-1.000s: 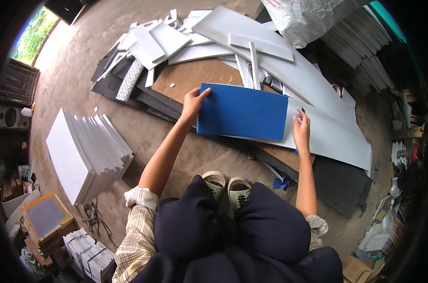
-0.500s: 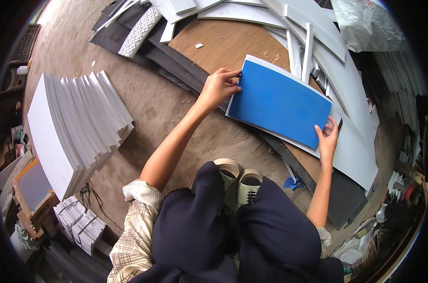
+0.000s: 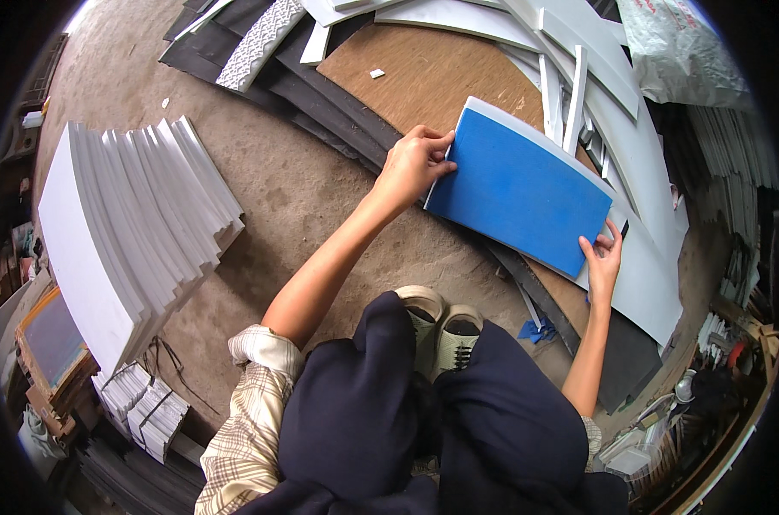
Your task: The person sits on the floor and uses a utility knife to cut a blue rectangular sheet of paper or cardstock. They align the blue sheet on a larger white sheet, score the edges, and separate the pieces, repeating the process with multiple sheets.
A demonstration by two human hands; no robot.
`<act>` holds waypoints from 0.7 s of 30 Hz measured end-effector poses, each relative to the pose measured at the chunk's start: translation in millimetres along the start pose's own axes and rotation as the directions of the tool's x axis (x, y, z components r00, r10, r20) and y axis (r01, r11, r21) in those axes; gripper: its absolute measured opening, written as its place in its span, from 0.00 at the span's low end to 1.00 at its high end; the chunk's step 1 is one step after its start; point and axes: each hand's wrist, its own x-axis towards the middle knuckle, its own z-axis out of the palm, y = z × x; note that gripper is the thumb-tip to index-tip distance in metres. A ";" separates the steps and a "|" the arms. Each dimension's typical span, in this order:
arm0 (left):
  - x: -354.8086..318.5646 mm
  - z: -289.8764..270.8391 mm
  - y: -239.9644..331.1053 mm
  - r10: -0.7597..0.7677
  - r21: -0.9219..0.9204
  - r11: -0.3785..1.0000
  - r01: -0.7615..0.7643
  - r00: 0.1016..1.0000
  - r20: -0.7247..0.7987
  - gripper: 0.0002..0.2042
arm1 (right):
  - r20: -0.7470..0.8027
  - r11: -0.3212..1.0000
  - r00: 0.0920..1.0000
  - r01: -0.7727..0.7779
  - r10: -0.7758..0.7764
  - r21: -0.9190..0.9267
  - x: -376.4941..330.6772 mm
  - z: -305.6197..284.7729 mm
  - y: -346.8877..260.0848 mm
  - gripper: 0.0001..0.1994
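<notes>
A rectangular blue sheet [image 3: 518, 190] lies tilted over the boards in front of me, its far left corner highest. A white edge [image 3: 527, 133] shows along its far side. My left hand [image 3: 417, 168] pinches the sheet's left edge between thumb and fingers. At the near right corner, my right hand [image 3: 603, 260] grips the edge, thumb on the blue face and fingers around the side. Beneath are a brown wooden board [image 3: 441, 73] and white panels [image 3: 634, 249]; how far the sheet rests on them is hidden.
Curved white boards [image 3: 119, 223] stand in a stack on the concrete floor at left. Tied white bundles [image 3: 145, 408] sit nearer. Dark sheets [image 3: 321, 107] lie under the wooden board. A blue scrap [image 3: 537, 330] is by my shoes [image 3: 454, 343]. A plastic bag [image 3: 686, 51] is far right.
The blue sheet and both hands sit slightly farther right in view, though the whole view has shifted too. Less white shows along the sheet's near edge. Both hands keep their hold.
</notes>
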 end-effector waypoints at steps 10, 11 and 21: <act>-6.8 1.4 3.4 0.007 0.041 0.999 -0.007 1.000 -0.001 0.22 | 0.031 1.000 0.999 -0.024 0.023 0.015 -1.1 -0.5 -0.4 0.33; -7.0 0.9 4.2 0.003 0.044 0.999 -0.003 1.000 -0.001 0.22 | 0.036 1.000 0.999 -0.023 0.023 0.014 -0.7 -0.1 -0.2 0.33; -10.4 4.0 9.9 0.077 0.196 0.978 -0.076 0.997 0.001 0.22 | 0.042 0.999 0.999 -0.015 0.017 -0.053 1.5 -0.8 5.2 0.34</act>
